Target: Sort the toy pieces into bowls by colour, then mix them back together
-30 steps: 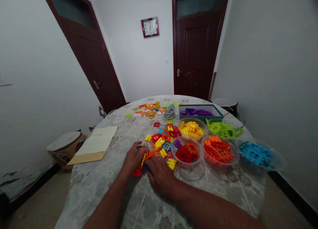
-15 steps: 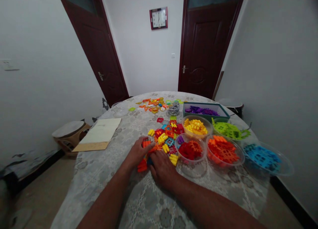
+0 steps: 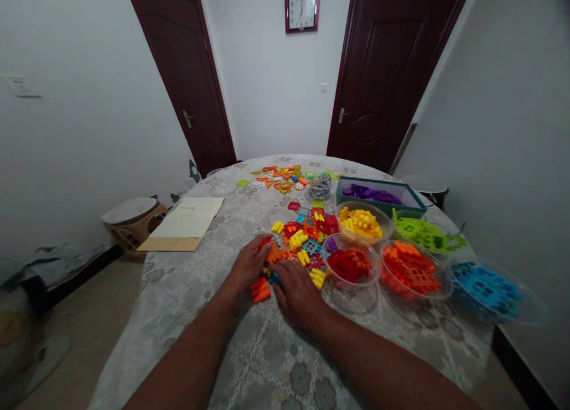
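Your left hand (image 3: pixel 247 266) lies on the table (image 3: pixel 191 315), with its fingers curled over an orange block (image 3: pixel 273 254) at the near edge of the loose pile of blocks (image 3: pixel 303 238). The fingers touch that block, but you cannot tell if they really grip it. Your right hand (image 3: pixel 297 290) lies flat, palm down, just beside the left one. Its fingers rest on the cloth and touch small blocks at the pile's edge; they look loose, not closed on anything. Between the two hands, near the left wrist, sits a stack of orange and red blocks (image 3: pixel 260 290), with a bit of blue beside it.

Past your fingers the pile spreads out in red, yellow, blue and orange. To the right of it stands a clear bowl of red blocks (image 3: pixel 351 264). Next to that is a bowl of orange blocks (image 3: pixel 412 272), and further right a bowl of blue blocks (image 3: pixel 487 288). Behind them are a bowl of yellow blocks (image 3: pixel 361 222), a bowl of green blocks (image 3: pixel 425 235) and a teal box of purple blocks (image 3: pixel 378 193).

Far across the table lies a second small heap of blocks (image 3: pixel 285 178). On the left edge rests a flat paper folder (image 3: pixel 186 223). A low stool (image 3: pixel 132 214) stands on the floor beside it. A clock (image 3: pixel 302 9) hangs on the wall between two dark doors.
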Demonstrator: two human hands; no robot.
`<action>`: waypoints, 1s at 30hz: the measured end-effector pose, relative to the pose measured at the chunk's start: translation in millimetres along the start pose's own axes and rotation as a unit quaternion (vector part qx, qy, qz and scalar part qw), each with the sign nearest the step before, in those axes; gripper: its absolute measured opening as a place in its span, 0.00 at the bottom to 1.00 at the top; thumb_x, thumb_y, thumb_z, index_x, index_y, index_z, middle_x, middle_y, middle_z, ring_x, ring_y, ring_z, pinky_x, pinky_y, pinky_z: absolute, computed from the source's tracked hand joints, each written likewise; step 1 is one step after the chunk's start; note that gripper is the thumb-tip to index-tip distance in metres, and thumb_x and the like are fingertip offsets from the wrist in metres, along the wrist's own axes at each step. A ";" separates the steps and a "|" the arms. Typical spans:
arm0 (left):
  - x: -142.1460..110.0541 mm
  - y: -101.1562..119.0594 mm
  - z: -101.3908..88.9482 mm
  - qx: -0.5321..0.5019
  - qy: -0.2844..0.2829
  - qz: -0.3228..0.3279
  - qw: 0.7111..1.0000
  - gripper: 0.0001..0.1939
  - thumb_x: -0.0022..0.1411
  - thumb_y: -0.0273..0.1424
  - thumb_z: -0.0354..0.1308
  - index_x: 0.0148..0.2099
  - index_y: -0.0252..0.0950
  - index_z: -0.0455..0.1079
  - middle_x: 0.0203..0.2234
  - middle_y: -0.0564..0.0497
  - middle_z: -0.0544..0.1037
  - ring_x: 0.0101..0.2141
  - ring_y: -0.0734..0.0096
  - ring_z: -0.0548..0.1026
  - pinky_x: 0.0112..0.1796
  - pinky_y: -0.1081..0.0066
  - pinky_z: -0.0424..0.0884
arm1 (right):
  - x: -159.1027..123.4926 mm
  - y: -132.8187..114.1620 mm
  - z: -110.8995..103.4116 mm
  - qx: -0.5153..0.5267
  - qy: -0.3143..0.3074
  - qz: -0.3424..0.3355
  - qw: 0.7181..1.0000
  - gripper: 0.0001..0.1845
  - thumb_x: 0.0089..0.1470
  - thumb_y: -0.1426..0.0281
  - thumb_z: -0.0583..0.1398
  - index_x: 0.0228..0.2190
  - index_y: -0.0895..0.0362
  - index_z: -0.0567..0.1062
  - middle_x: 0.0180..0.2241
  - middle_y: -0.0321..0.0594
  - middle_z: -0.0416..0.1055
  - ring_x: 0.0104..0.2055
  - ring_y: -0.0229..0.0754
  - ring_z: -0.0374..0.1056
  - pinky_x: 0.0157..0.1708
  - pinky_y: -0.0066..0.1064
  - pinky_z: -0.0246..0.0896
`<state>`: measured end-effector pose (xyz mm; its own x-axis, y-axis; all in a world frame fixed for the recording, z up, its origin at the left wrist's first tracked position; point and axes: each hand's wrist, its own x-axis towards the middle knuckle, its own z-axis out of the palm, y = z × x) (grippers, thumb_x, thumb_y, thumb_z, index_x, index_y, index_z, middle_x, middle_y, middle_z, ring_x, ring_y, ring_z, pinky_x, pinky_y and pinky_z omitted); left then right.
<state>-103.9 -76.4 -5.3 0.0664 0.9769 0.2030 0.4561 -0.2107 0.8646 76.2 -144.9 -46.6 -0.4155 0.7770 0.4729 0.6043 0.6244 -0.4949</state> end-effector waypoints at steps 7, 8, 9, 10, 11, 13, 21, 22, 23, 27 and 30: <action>-7.4 11.8 1.6 -0.004 -0.019 -0.042 0.999 0.25 0.55 0.35 0.68 0.56 0.41 0.80 0.52 0.44 0.82 0.55 0.49 0.77 0.61 0.55 0.67 | 0.0 -0.7 -1.3 -0.012 -0.003 0.005 1.000 0.25 0.62 0.77 0.60 0.60 0.54 0.71 0.60 0.51 0.70 0.63 0.54 0.64 0.66 0.54 0.60; -8.6 14.2 3.5 -0.006 -0.014 -0.036 0.999 0.26 0.54 0.33 0.69 0.56 0.41 0.80 0.53 0.44 0.82 0.56 0.49 0.76 0.61 0.55 0.67 | 0.3 -0.7 -2.0 -0.011 -0.006 0.006 1.000 0.25 0.62 0.77 0.60 0.59 0.54 0.71 0.60 0.51 0.70 0.62 0.54 0.65 0.65 0.54 0.61; -9.3 16.1 5.0 -0.011 -0.008 -0.029 1.000 0.25 0.53 0.32 0.68 0.56 0.42 0.80 0.53 0.45 0.81 0.56 0.49 0.76 0.62 0.55 0.66 | 0.5 -0.6 -2.6 -0.010 -0.010 0.006 1.000 0.25 0.62 0.77 0.60 0.59 0.54 0.72 0.60 0.51 0.70 0.62 0.54 0.65 0.65 0.54 0.62; -9.6 17.3 5.8 -0.016 -0.002 -0.024 1.000 0.25 0.53 0.31 0.67 0.55 0.42 0.80 0.53 0.45 0.81 0.55 0.50 0.76 0.62 0.55 0.66 | 0.5 -0.2 -2.9 -0.008 -0.011 0.005 1.000 0.25 0.62 0.77 0.59 0.59 0.54 0.72 0.60 0.51 0.70 0.62 0.54 0.65 0.65 0.54 0.63; -9.4 17.8 5.7 -0.022 0.004 -0.026 0.999 0.24 0.53 0.30 0.67 0.55 0.42 0.80 0.52 0.46 0.81 0.54 0.51 0.77 0.60 0.56 0.68 | 0.3 0.4 -2.6 -0.007 -0.010 0.002 1.000 0.25 0.62 0.77 0.59 0.59 0.54 0.72 0.60 0.51 0.70 0.62 0.54 0.65 0.65 0.54 0.63; -7.9 16.9 2.4 -0.047 0.019 -0.048 0.998 0.24 0.53 0.29 0.67 0.54 0.42 0.80 0.49 0.47 0.82 0.48 0.55 0.79 0.55 0.58 0.72 | -1.0 2.4 -0.7 -0.008 -0.003 -0.006 1.000 0.24 0.64 0.77 0.59 0.60 0.54 0.71 0.60 0.51 0.70 0.63 0.53 0.65 0.65 0.54 0.63; 0.2 14.0 -25.9 -0.457 0.018 -0.205 0.865 0.33 0.51 0.28 0.70 0.60 0.39 0.69 0.37 0.51 0.82 0.29 0.71 0.79 0.29 0.73 0.76 | -9.7 12.7 10.3 -0.062 0.063 -0.014 0.996 0.18 0.69 0.76 0.57 0.56 0.54 0.75 0.62 0.52 0.70 0.68 0.55 0.62 0.66 0.60 0.62; 0.0 15.3 -27.6 -0.480 0.008 -0.205 0.853 0.33 0.52 0.28 0.70 0.60 0.38 0.69 0.37 0.50 0.82 0.29 0.71 0.80 0.29 0.73 0.76 | -10.1 13.1 9.7 -0.068 0.072 -0.014 0.995 0.18 0.68 0.76 0.57 0.57 0.53 0.75 0.62 0.52 0.70 0.69 0.56 0.61 0.66 0.61 0.62; -0.6 16.9 -28.7 -0.496 -0.002 -0.203 0.844 0.33 0.52 0.28 0.71 0.60 0.38 0.68 0.38 0.50 0.82 0.29 0.71 0.80 0.29 0.74 0.77 | -10.2 13.0 8.3 -0.070 0.079 -0.015 0.994 0.19 0.68 0.76 0.57 0.57 0.53 0.75 0.62 0.52 0.70 0.70 0.56 0.60 0.66 0.61 0.61; -3.8 21.8 -29.9 -0.523 -0.028 -0.192 0.830 0.32 0.54 0.28 0.70 0.61 0.38 0.68 0.37 0.50 0.82 0.28 0.71 0.80 0.27 0.76 0.76 | -7.6 8.0 -2.0 -0.058 0.099 -0.014 0.993 0.21 0.68 0.76 0.56 0.59 0.51 0.74 0.62 0.50 0.71 0.70 0.55 0.61 0.67 0.61 0.62; -6.2 23.9 -30.6 -0.532 -0.060 -0.185 0.824 0.32 0.53 0.28 0.70 0.60 0.39 0.69 0.38 0.49 0.83 0.30 0.69 0.82 0.28 0.74 0.77 | -4.0 -0.2 -13.1 -0.027 0.113 0.033 0.993 0.23 0.69 0.74 0.56 0.62 0.51 0.71 0.61 0.50 0.72 0.65 0.52 0.68 0.63 0.54 0.68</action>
<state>-120.6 -88.7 28.2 0.2128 0.9645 -0.1565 -0.5671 0.2523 0.7841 86.7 -149.1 -38.8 -0.2147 0.7747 0.5948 0.6636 0.5625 -0.4932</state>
